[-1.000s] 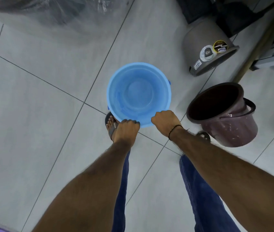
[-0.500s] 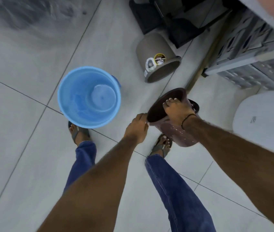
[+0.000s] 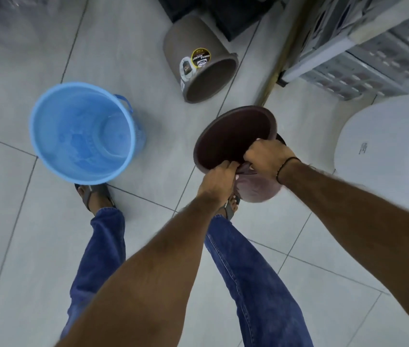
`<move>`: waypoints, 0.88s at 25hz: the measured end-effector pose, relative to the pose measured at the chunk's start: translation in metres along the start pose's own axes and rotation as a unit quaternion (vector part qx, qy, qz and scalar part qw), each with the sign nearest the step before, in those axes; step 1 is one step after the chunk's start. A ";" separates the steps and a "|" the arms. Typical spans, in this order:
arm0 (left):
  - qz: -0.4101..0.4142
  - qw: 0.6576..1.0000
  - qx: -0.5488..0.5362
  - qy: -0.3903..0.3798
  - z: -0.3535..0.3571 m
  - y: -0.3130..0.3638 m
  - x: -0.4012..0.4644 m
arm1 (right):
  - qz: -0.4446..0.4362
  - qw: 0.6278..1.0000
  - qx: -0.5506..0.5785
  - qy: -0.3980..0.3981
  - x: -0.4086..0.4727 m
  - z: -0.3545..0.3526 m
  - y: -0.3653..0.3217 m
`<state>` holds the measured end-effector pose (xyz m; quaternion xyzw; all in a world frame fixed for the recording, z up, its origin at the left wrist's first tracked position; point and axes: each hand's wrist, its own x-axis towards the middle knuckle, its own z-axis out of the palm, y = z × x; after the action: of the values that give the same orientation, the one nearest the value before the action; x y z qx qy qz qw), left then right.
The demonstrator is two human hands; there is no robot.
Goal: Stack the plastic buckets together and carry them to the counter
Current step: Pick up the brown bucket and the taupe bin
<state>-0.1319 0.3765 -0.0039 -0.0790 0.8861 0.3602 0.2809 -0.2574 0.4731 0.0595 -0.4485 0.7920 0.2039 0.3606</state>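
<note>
Even, soft light — edges blurred, wide-angle bending throughout.

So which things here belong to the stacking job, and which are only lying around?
For the job:
- maroon bucket, held by left hand and right hand
- blue bucket
- grey-brown bucket, on its side

Lying about:
- wooden stick
- grey crates
- white round thing

I lose the maroon bucket [image 3: 233,136] near rim under both hands | grey crates [image 3: 363,53] blurred, cut off top right | white object [image 3: 388,144] clipped by right edge
</note>
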 end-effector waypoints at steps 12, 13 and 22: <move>0.312 0.826 0.447 -0.146 -0.001 -0.026 0.012 | 0.215 0.962 0.166 -0.026 -0.033 0.094 -0.079; 0.324 0.810 0.463 -0.155 0.001 -0.036 0.009 | 0.231 0.956 0.180 -0.028 -0.030 0.100 -0.089; 0.344 0.746 0.537 -0.191 -0.132 -0.077 -0.002 | 0.477 0.724 0.489 0.102 -0.008 0.046 -0.158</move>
<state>-0.1621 0.2302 0.0279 0.4656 0.8282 -0.0948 0.2971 -0.1016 0.4257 0.0355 0.2084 0.9232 -0.1132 0.3024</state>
